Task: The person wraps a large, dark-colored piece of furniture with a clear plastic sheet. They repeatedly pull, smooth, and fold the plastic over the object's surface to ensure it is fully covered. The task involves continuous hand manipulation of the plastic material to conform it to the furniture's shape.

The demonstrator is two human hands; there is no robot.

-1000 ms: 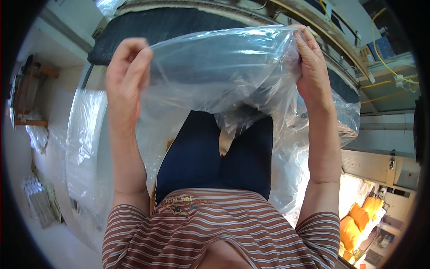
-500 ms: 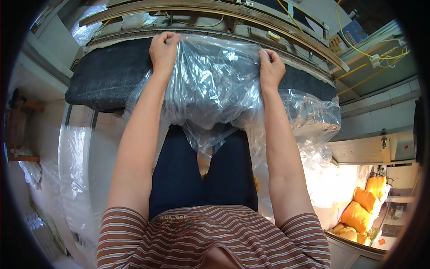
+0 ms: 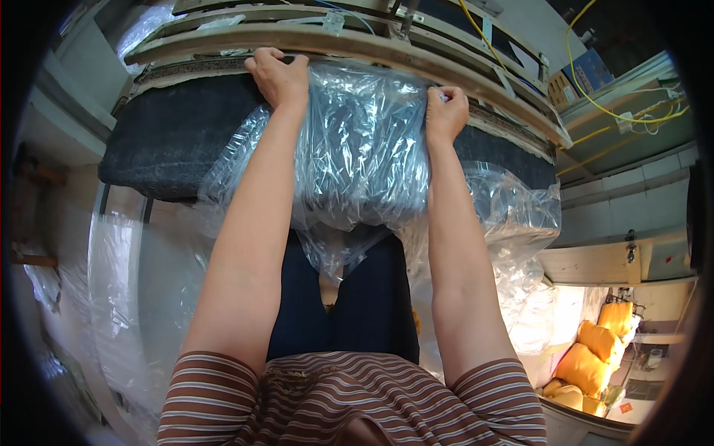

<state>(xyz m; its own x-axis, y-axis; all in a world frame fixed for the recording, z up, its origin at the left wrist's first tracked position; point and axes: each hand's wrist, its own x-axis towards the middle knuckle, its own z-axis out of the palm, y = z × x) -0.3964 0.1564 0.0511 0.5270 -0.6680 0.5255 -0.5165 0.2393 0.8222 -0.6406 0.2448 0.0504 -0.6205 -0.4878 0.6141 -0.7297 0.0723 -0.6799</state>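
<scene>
A clear plastic sheet (image 3: pixel 364 141) is draped, wrinkled and shiny, over a long dark padded bench (image 3: pixel 163 137) in front of me. My left hand (image 3: pixel 281 80) is closed at the sheet's upper left corner, its thumb and fingertips near the wooden rail. Pinched between the fingers of my right hand (image 3: pixel 448 117) is the upper right part of the sheet. Between my hands the plastic lies stretched across the bench, and its lower end hangs over the front edge toward my legs. More loose plastic bunches to the right of my right forearm.
A long wooden rail (image 3: pixel 357 50) runs just beyond my hands along the bench's back. Yellow cables (image 3: pixel 576 82) hang at the upper right, near a blue box (image 3: pixel 591 70). Orange bundles (image 3: pixel 584 368) lie at the lower right. Translucent plastic (image 3: pixel 115 297) hangs at the left.
My left hand has shifted slightly right, its fingers now closer to the rail. The sheet between my hands is narrower, with upright folds. The rail appears lower and nearer in view.
</scene>
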